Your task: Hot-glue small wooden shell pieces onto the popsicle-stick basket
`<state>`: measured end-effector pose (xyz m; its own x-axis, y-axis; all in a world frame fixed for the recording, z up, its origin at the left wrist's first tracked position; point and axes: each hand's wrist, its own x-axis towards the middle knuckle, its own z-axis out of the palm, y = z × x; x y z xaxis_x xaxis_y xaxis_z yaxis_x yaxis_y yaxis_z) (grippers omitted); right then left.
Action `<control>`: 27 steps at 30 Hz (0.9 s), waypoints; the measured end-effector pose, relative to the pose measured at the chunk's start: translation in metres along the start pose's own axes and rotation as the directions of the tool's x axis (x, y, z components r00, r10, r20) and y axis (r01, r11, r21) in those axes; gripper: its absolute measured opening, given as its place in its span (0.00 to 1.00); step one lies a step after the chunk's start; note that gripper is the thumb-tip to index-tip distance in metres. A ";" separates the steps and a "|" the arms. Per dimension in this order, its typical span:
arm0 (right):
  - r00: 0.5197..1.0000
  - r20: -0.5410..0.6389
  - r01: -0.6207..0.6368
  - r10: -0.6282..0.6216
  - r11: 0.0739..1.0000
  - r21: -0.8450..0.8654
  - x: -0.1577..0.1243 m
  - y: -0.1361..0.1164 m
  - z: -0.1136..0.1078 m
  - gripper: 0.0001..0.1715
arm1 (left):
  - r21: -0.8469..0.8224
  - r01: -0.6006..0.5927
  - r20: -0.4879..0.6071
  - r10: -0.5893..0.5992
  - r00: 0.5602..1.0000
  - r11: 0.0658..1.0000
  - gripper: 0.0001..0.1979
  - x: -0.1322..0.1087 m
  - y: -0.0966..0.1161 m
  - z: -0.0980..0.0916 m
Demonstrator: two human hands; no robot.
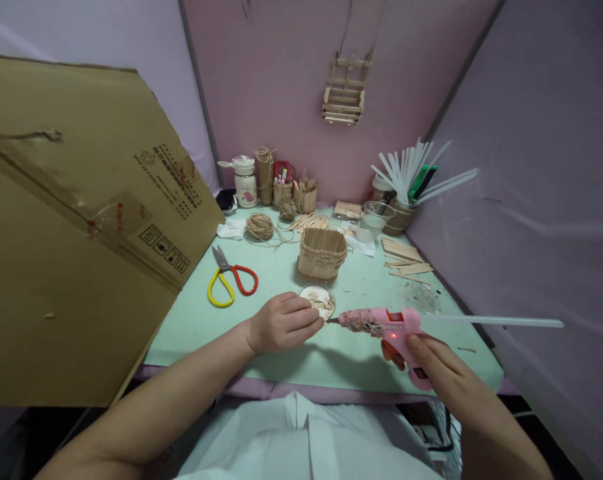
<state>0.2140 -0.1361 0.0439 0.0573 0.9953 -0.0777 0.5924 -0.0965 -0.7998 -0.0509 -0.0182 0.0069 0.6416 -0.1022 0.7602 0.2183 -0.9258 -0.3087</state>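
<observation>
My right hand (426, 363) is wrapped round the handle of a pink hot glue gun (394, 325), whose red light glows. A long white glue stick (496, 321) sticks out of its back end. The nozzle points left and is at the fingertips of my left hand (287, 323). Those fingers are pinched together; a small pale piece seems to show at their tips, too small to name. Just behind them lies a small round dish (317, 291) with wood bits in it. Beyond the dish stands a box made of wooden craft sticks (323, 255) with a scalloped rim.
Scissors (225, 268) with yellow and red handles lie at left, beside a large cardboard sheet (81, 233). Twine (259, 227), a white bottle (245, 181) and a pot of glue sticks (401, 217) line the back. Flat wood sticks (400, 251) lie at right.
</observation>
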 end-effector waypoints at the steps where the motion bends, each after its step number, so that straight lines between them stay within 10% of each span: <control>1: 1.000 0.000 -0.003 0.003 1.000 0.001 0.000 0.000 0.000 0.30 | -0.008 0.001 0.001 -0.001 1.000 1.000 0.06 0.000 0.000 0.000; 27: 1.000 -0.003 0.009 -0.009 0.999 -0.034 0.000 -0.002 -0.003 0.31 | -0.002 -0.016 0.001 0.016 1.000 1.000 0.04 0.000 0.002 0.001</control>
<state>0.2152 -0.1356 0.0468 0.0548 0.9961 -0.0685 0.6201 -0.0877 -0.7796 -0.0499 -0.0191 0.0054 0.6460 -0.1162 0.7545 0.2066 -0.9248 -0.3194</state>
